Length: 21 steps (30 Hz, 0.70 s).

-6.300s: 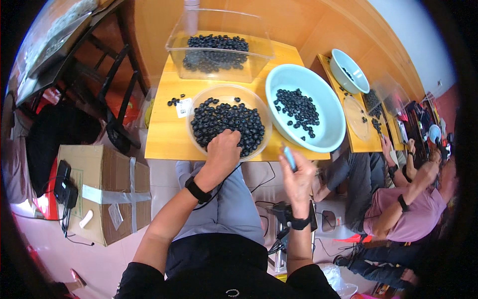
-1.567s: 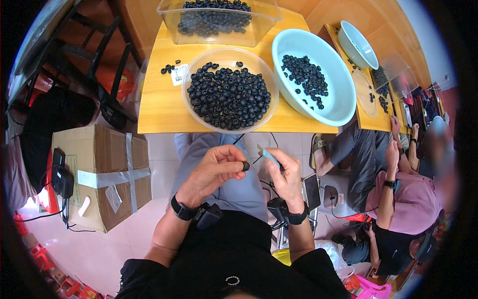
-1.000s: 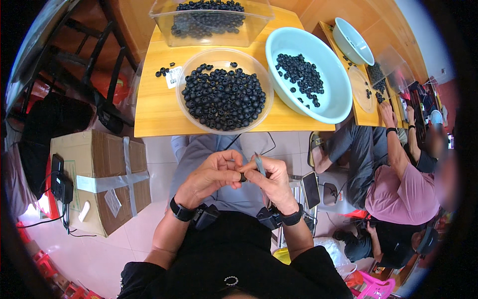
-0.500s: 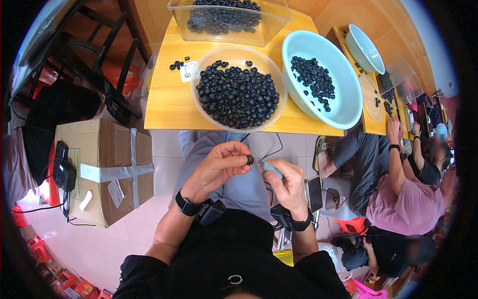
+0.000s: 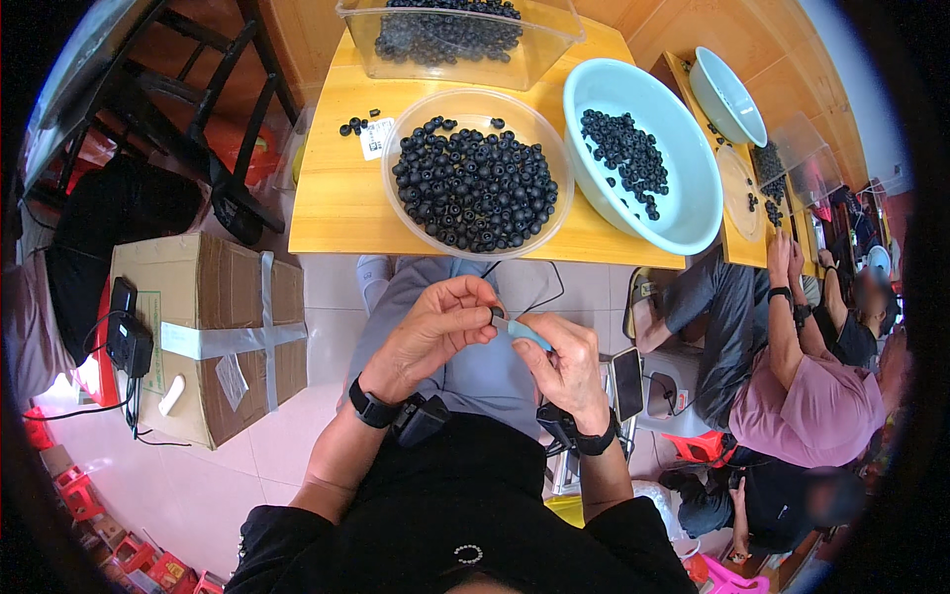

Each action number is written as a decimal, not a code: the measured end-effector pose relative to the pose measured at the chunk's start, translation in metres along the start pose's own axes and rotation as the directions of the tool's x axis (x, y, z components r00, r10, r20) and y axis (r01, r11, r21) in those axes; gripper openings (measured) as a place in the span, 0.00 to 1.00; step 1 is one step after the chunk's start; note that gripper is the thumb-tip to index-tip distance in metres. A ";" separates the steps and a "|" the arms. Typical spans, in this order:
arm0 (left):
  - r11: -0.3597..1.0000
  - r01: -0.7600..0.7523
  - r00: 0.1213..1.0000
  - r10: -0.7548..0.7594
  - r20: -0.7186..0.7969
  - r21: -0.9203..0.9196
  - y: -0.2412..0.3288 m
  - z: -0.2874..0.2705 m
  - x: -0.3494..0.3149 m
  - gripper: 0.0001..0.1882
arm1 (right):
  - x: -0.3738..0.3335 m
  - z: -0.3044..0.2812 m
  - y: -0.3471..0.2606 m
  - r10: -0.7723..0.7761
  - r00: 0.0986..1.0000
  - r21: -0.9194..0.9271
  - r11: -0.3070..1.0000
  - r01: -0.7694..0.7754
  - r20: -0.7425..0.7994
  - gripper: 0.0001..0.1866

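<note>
Between the thumb and fingers of my left hand (image 5: 442, 325) is a small round black piece (image 5: 497, 312), mostly covered by the fingertips. My right hand (image 5: 566, 364) is closed around a small knife (image 5: 529, 335) with a light blue handle. Its short blade meets the black piece, over my lap. Beyond my hands, a shallow clear round tub (image 5: 394, 213) on the table holds many round black pieces with holes. To its right, a light blue basin (image 5: 693, 213) contains more small black pieces. Behind the tub stands a clear rectangular bin (image 5: 445, 71) partly filled with them.
The yellow wooden table (image 5: 332, 213) carries a white label (image 5: 376, 139) and several loose black pieces. A taped cardboard box (image 5: 213, 337) stands at my left, below a black chair frame (image 5: 213, 129). On the right, a person in a pink top (image 5: 807, 396) sits at a neighbouring table.
My right hand has turned and shifted slightly left, bringing the knife blade against the black piece. My left hand stays almost in place, still pinching it.
</note>
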<state>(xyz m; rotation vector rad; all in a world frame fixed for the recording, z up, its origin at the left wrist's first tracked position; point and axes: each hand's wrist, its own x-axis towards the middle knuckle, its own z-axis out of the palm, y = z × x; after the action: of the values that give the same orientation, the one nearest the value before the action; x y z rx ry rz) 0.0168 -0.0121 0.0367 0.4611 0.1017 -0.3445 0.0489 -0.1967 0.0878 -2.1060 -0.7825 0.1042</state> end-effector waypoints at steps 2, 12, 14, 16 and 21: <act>1.000 0.000 1.000 0.000 -0.006 -0.007 0.000 -0.001 0.000 0.07 | 0.000 0.000 0.000 0.004 1.000 0.008 1.000 -0.004 0.012 0.08; 1.000 -0.001 1.000 0.001 -0.014 0.004 0.001 -0.015 0.001 0.05 | 0.004 0.013 0.004 0.038 0.999 0.014 0.999 -0.038 -0.023 0.07; 1.000 -0.008 1.000 0.008 -0.022 -0.005 0.002 -0.011 -0.001 0.05 | 0.005 0.016 0.008 0.025 0.999 0.020 0.999 -0.024 -0.044 0.07; 0.997 0.014 0.992 -0.024 0.125 0.077 0.004 0.003 -0.008 0.05 | 0.006 0.014 0.030 0.103 0.992 -0.088 0.990 -0.109 -0.075 0.08; 0.999 0.015 0.992 -0.020 0.124 0.045 0.000 0.006 -0.012 0.07 | -0.001 0.002 0.025 0.182 0.975 -0.016 0.983 -0.185 -0.124 0.11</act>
<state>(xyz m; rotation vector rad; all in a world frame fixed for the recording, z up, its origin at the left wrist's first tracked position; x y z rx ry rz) 0.0057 -0.0112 0.0441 0.4819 -0.0233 -0.3924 0.0600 -0.2068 0.0671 -2.1851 -0.5185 0.0633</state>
